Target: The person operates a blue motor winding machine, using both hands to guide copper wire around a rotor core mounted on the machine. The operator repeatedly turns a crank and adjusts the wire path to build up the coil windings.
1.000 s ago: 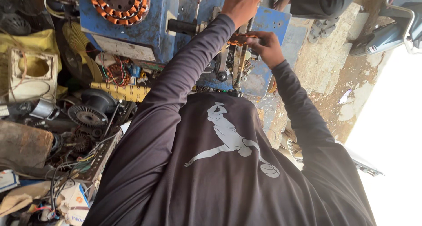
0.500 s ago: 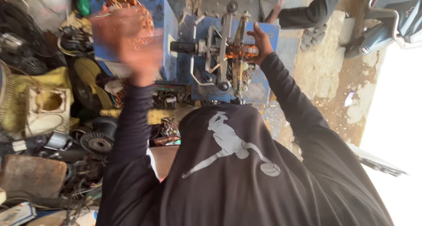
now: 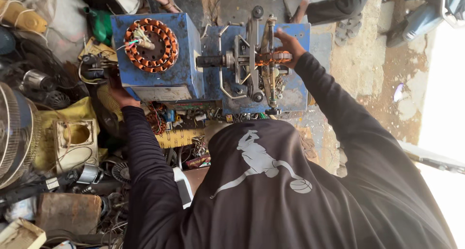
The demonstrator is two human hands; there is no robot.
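Observation:
A blue coil-winding machine (image 3: pixel 213 84) stands in front of me. A round stator with orange-copper windings (image 3: pixel 151 45) lies on its left box. My right hand (image 3: pixel 289 46) reaches to the metal spindle frame (image 3: pixel 254 60) and pinches a small copper coil (image 3: pixel 271 58) mounted there. My left hand (image 3: pixel 119 95) is down at the left lower corner of the blue box, beside a dark mechanism (image 3: pixel 96 65); its fingers are hidden behind the box edge. Both my arms are in black sleeves, and my dark shirt with a white figure fills the lower view.
Scrap crowds the left: a fan guard (image 3: pixel 14 133), a yellowed plastic housing (image 3: pixel 75 142), small motors (image 3: pixel 34 79), wires, a rusty block (image 3: pixel 68 212). Loose parts lie under the machine (image 3: pixel 184 120). Other people's sandalled feet (image 3: pixel 167 0) and a dark sleeve (image 3: pixel 339 7) are beyond it.
My left hand swung from the top of the machine down to the left corner of the blue box. My right hand stayed on the coil. The view widened.

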